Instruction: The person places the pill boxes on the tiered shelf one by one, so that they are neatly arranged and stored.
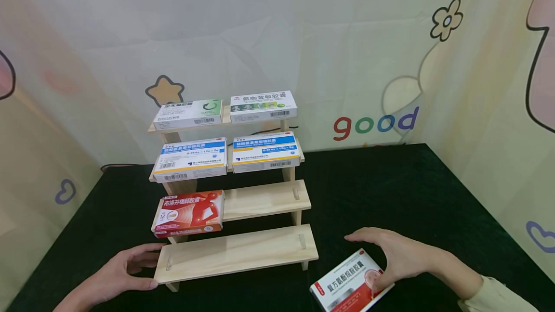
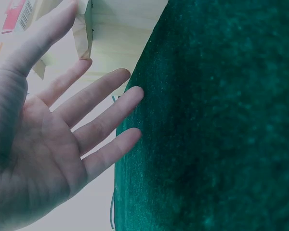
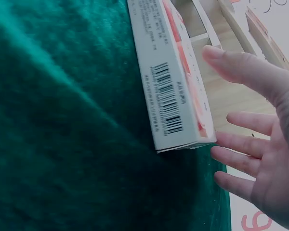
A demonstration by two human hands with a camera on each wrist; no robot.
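Observation:
My left hand point(image 1: 117, 273) is at the left end of the bottom step of a wooden stepped rack point(image 1: 236, 253), thumb and fingertips right at the board's end. In the left wrist view its fingers point(image 2: 98, 120) are spread and nearly straight. On the dark cloth right of the rack lies a white and red medicine box point(image 1: 347, 283), turned at an angle. Over its right end arches my right hand point(image 1: 407, 256), thumb overlapping the printed top. The right wrist view shows the box's barcode side point(image 3: 166, 101), with the thumb raised and the other fingers extended beyond the end.
A red medicine box point(image 1: 188, 213) sits on the rack's second step from the bottom, at left. Two blue and white boxes point(image 1: 191, 158) stand on the step above. The top step bears a green and white box point(image 1: 188, 113) and another white box point(image 1: 263, 106). A printed curtain point(image 1: 303, 52) hangs behind.

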